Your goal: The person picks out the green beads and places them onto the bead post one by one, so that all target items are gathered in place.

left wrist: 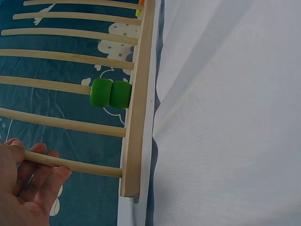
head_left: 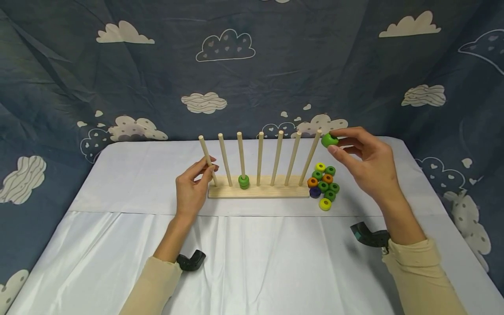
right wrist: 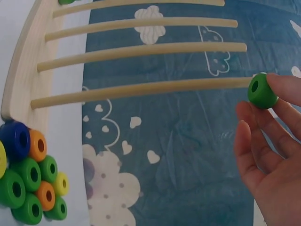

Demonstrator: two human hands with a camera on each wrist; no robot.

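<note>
My right hand pinches a green bead between thumb and fingers, beside the top of the rightmost peg. In the right wrist view the hole of this green bead shows. With its thumb and fingers, my left hand holds the leftmost peg of a wooden peg rack. Two green beads are stacked at the foot of the third peg from the left. The other pegs carry none.
On the white cloth by the rack's right end lies a cluster of loose beads: several green ones, yellow ones, orange ones and a dark blue one. A dark cloud-printed curtain hangs behind the table.
</note>
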